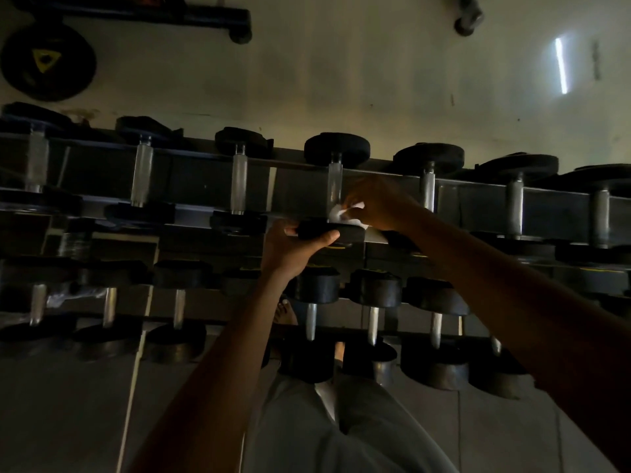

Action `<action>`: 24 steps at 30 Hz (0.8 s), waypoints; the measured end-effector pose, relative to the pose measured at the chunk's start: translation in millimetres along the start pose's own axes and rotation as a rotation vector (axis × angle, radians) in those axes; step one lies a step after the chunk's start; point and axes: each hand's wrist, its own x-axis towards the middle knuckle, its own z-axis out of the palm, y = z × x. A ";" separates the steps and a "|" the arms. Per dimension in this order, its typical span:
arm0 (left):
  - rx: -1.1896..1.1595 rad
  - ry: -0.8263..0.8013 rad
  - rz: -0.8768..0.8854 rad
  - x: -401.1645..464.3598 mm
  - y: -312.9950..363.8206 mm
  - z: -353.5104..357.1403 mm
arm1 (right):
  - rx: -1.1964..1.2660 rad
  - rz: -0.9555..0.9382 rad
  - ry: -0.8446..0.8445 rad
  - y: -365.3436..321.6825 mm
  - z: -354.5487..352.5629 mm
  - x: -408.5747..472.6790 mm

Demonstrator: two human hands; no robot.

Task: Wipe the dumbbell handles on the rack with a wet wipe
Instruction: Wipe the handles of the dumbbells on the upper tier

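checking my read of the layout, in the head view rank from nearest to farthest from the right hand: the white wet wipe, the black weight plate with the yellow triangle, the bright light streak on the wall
1. White wet wipe, held in the right hand at the top-row handle.
2. Bright light streak, upper right on the wall.
3. Black weight plate with yellow triangle, far upper left.

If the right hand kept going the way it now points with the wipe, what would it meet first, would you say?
Most likely the dumbbell handle: the right hand presses the wet wipe against its lower end already, though the dim light leaves exact contact uncertain.
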 end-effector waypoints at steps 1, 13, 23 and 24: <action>0.004 -0.008 -0.003 -0.7 0.6 0.1 | 0.065 0.013 0.022 4.8 4.0 -4.5; 0.007 0.007 -0.076 6.6 -2.4 1.2 | 0.292 0.166 0.001 1.6 24.0 -5.7; 0.064 0.030 -0.084 14.1 -11.1 0.1 | 0.345 0.351 -0.076 8.1 33.4 -5.7; 0.069 0.035 -0.082 14.9 -11.7 0.0 | 0.364 0.352 -0.088 8.3 32.1 -6.0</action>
